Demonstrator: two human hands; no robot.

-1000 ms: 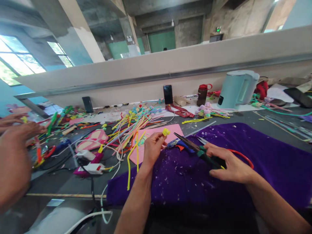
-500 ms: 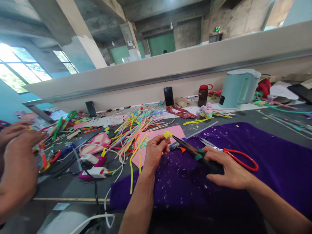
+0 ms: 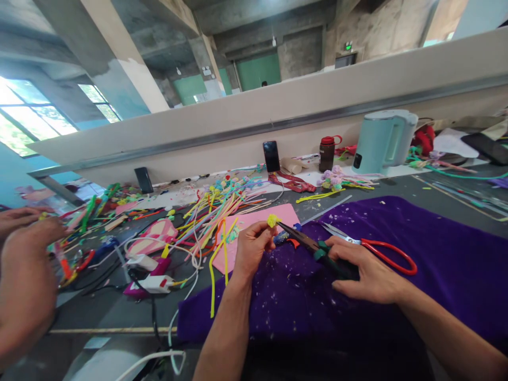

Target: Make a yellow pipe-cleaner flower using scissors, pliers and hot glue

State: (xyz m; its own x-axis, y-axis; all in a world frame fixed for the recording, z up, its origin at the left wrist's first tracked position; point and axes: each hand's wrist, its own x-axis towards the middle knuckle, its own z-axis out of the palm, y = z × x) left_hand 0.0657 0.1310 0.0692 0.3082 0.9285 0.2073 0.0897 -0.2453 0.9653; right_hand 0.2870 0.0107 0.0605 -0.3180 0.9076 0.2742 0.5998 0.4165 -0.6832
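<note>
My left hand (image 3: 254,244) pinches a small fuzzy yellow pipe-cleaner piece (image 3: 273,220) between thumb and fingertips, above the purple cloth. In my right hand (image 3: 363,272) is a pair of dark-bladed shears (image 3: 304,239) with green wrapping near the pivot. The tips of the shears point left and lie close beside the yellow piece; whether they touch it I cannot tell. Red-handled scissors (image 3: 373,246) rest on the purple cloth (image 3: 440,248) just beyond my right hand. A pink sheet (image 3: 286,214) lies behind my left hand.
Loose pipe cleaners (image 3: 206,211) spread across the table's middle. White cables and a plug (image 3: 156,283) lie at left, near a co-worker's hands (image 3: 32,238). Along the back stand a phone (image 3: 272,156), a red-capped bottle (image 3: 327,153) and a light-blue kettle (image 3: 381,142).
The whole view has shifted slightly. My hands keep nearly the same pose, with the shears' tips still beside the yellow piece. The co-worker's hands have moved a little left.
</note>
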